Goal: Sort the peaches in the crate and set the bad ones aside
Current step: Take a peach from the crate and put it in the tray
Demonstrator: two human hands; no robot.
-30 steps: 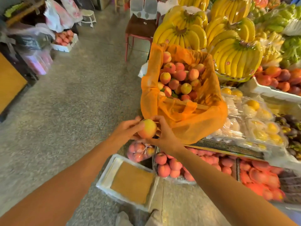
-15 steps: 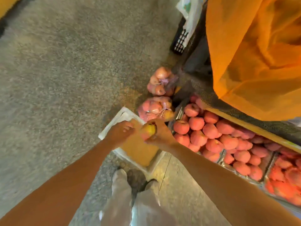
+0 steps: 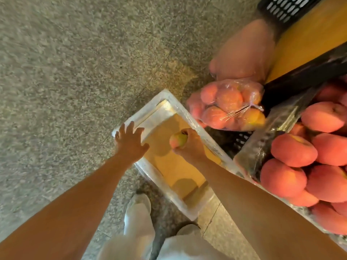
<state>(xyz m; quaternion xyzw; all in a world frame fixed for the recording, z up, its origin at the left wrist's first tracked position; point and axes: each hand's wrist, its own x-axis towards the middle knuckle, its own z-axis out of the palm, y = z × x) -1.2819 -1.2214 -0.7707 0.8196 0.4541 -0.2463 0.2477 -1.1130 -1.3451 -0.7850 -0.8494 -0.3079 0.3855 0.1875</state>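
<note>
My right hand [image 3: 191, 147] grips a small yellow-pink peach [image 3: 178, 140] just above the inside of a white foam box [image 3: 187, 209] lined with tan cardboard on the floor. My left hand [image 3: 130, 142] hovers with fingers spread over the box's left rim, holding nothing. The orange-lined peach crate is out of view.
A clear bag of peaches [image 3: 228, 105] lies right of the box, with another blurred bag [image 3: 244, 51] behind it. A low tray of large pink peaches [image 3: 309, 156] fills the right side. A black crate's edge [image 3: 289, 8] sits top right. Grey speckled floor [image 3: 65, 72] spreads left.
The view has dropped from the crate to the floor box. My right hand has carried the peach down into the box. My left hand let go of it and now spreads open.
</note>
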